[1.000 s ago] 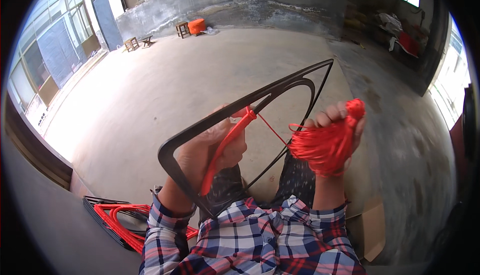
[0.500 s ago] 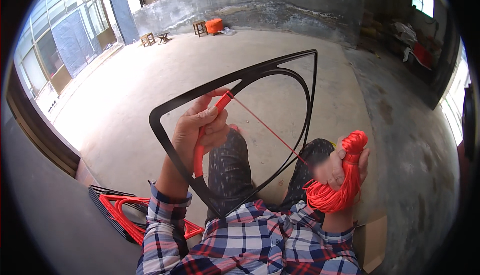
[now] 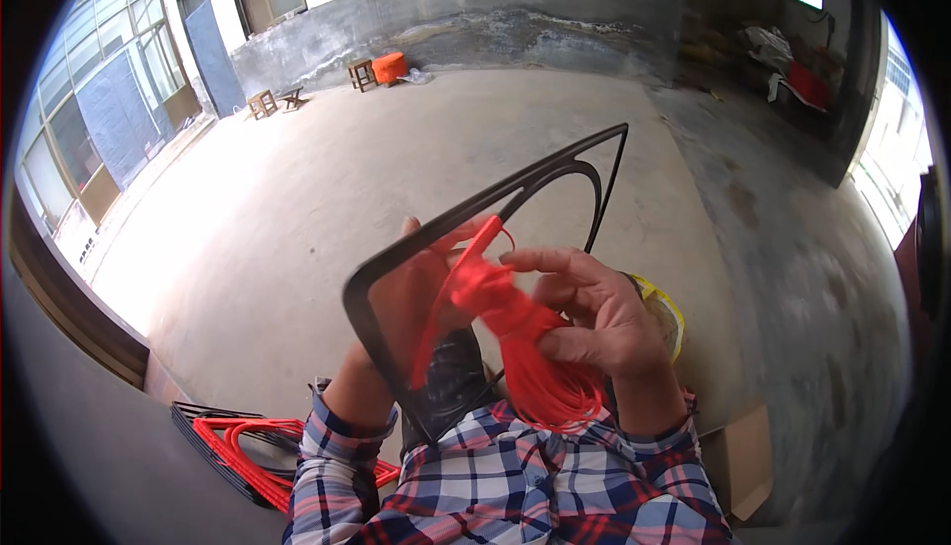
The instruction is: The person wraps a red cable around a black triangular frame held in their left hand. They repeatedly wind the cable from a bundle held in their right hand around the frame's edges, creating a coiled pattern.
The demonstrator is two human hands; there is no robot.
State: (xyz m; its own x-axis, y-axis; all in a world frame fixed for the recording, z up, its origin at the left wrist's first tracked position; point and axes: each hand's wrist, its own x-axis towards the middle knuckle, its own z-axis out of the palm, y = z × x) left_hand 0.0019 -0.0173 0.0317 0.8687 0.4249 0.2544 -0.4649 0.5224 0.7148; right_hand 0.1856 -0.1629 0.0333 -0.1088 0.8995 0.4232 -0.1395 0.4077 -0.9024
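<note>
My left hand [image 3: 411, 297] grips the near rim of a black triangular frame [image 3: 555, 180] and holds it up in front of me, tilted, its far corner pointing up and right. A red strip [image 3: 458, 292] lies along that rim under my fingers. My right hand [image 3: 599, 312] is close against the frame, closed on a bundle of red cord [image 3: 540, 377] that hangs toward my lap. The cord runs from the bundle up to the frame's rim. Both forearms wear plaid sleeves.
A stack of black frames wound with red cord [image 3: 243, 441] lies on the floor at my lower left. A yellow-rimmed object [image 3: 664, 307] shows behind my right hand, a cardboard piece [image 3: 743, 461] at lower right. Small wooden stools [image 3: 263, 102] and an orange container [image 3: 389, 66] stand by the far wall.
My right hand has come up and left with the cord bundle, from beside my knee to the frame. The taut cord between bundle and frame has slackened. The frame has tilted lower.
</note>
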